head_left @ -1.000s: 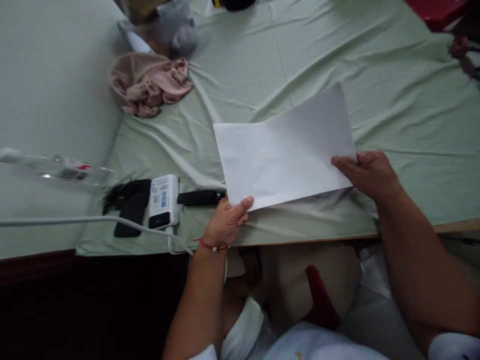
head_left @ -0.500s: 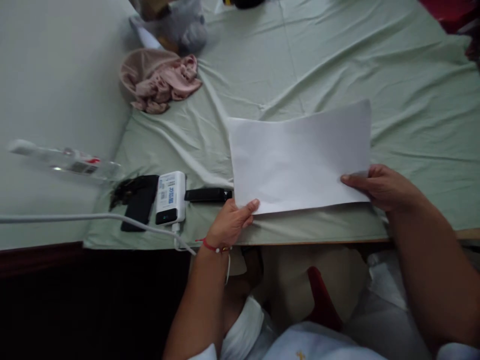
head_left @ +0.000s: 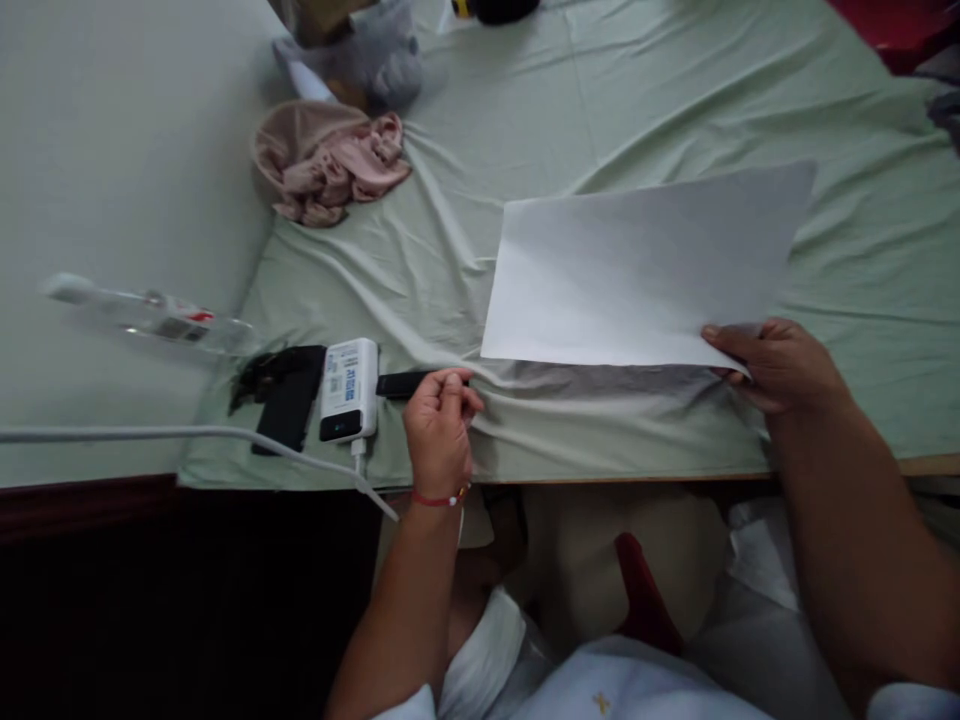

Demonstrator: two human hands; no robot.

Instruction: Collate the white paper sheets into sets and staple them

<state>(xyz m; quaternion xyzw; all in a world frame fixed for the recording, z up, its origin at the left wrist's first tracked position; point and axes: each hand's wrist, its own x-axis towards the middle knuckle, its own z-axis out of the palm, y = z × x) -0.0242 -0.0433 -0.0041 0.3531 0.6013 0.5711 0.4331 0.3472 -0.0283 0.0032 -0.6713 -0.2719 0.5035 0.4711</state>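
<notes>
A blank white sheet of paper [head_left: 637,270] is held up over the green cloth, tilted, its left side unsupported. My right hand [head_left: 787,365] pinches its lower right corner, thumb on top and fingers underneath. My left hand [head_left: 442,420], with a red bracelet at the wrist, is off the paper. Its fingers are loosely bent and partly apart, with nothing visible in them. It hovers over or touches the right end of a slim black object [head_left: 401,385]; contact cannot be made out.
Left of that are a white power bank [head_left: 349,390] with a white cable [head_left: 300,455], a black phone [head_left: 289,415] and a clear plastic bottle [head_left: 165,318]. A pink cloth [head_left: 341,165] lies farther back on the green-covered table [head_left: 525,430]. A red object [head_left: 900,35] is at the far right.
My left hand has let go of the paper's lower left corner and moved left toward the slim black object. The paper, still in my right hand, has shifted right and tilted.
</notes>
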